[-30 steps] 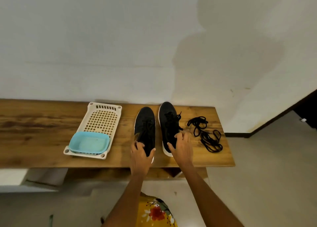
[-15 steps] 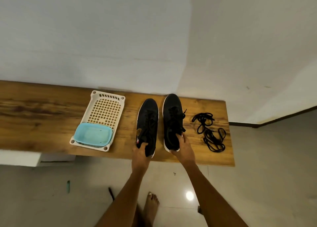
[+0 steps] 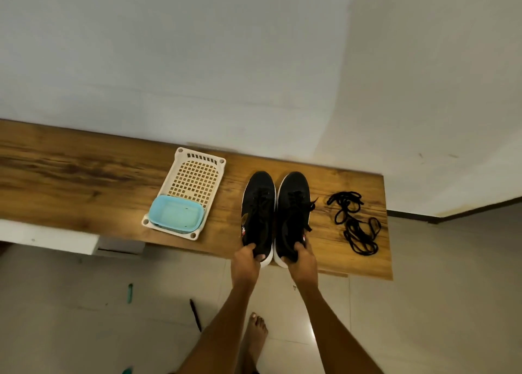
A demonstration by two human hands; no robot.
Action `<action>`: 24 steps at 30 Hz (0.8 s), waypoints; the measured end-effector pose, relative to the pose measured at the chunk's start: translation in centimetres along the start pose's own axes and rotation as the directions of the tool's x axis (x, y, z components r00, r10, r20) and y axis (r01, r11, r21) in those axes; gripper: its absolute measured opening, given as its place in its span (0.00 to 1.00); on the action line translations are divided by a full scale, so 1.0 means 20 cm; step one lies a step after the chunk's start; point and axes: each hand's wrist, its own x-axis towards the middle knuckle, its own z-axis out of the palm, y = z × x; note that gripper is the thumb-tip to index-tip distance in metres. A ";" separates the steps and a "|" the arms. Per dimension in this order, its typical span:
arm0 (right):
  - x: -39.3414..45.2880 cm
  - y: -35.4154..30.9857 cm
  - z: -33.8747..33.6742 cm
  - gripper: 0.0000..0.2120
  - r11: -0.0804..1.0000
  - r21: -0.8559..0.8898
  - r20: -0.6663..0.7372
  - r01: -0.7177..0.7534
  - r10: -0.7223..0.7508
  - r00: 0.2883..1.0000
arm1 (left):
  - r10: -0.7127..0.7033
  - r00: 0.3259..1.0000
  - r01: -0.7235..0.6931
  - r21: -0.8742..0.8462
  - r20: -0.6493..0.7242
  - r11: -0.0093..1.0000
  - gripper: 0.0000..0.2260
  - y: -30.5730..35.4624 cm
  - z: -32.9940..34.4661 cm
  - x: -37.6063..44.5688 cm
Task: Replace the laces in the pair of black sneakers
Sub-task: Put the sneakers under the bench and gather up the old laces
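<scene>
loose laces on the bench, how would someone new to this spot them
Find the wooden bench along the wall. At its right end, right of the two black sneakers, lies a tangled heap of loose black laces, threaded through no shoe.

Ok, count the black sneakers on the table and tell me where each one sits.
2. The left sneaker and the right sneaker stand side by side on the wooden table, between the white basket and the loose black laces. Each hand grips one heel.
</scene>
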 end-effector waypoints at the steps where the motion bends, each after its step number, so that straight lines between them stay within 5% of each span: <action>1: -0.07 -0.02 0.00 0.16 1.000 0.007 0.003 -0.018 0.018 1.000 | -0.011 1.000 0.011 0.005 0.005 1.000 0.14 0.00 -0.03 -0.05; 11: -0.69 -0.37 -0.12 0.19 0.994 -0.096 0.175 -0.053 0.070 0.982 | 0.033 0.992 -0.048 0.119 0.119 0.992 0.17 -0.21 -0.52 -0.59; 24: -0.98 -0.61 0.04 0.35 0.973 -0.216 0.505 -0.086 0.186 0.843 | -0.060 0.964 -0.012 0.272 0.258 0.962 0.19 -0.78 -0.85 -0.79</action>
